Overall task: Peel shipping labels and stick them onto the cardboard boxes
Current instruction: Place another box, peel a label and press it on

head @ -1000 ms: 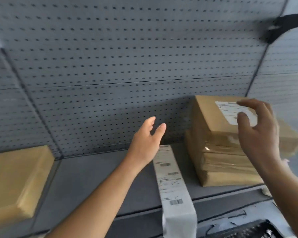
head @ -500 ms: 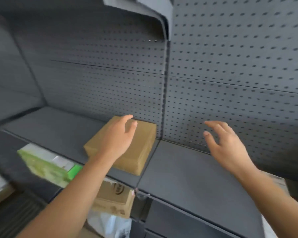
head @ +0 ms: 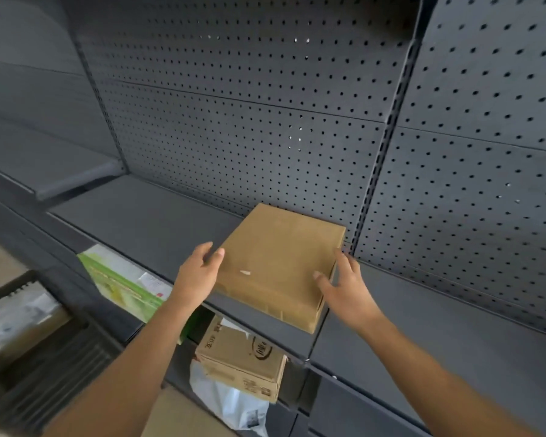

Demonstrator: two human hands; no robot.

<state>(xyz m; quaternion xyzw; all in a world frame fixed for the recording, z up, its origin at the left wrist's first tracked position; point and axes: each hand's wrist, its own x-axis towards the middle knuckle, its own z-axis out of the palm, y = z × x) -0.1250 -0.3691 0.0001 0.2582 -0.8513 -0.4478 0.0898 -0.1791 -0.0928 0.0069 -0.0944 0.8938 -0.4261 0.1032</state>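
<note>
A plain brown cardboard box (head: 275, 263) lies flat on the dark shelf (head: 145, 222), against the pegboard back. Its top shows only a small white fleck. My left hand (head: 197, 272) grips the box's left edge, thumb on the top and fingers down the side. Over on the right edge, my right hand (head: 344, 288) holds the box with the thumb on top and the fingers round the side. No label strip is in view.
On the lower shelf lie a green-and-white carton (head: 123, 279), a printed cardboard box (head: 240, 357) and a white plastic bag (head: 230, 402). A black crate (head: 29, 310) stands at the lower left. A slotted upright (head: 382, 152) divides the pegboard behind the box.
The view has swung left, away from the labelled stack and the label strip. Both hands have come in from open air and closed on the plain box's two sides.
</note>
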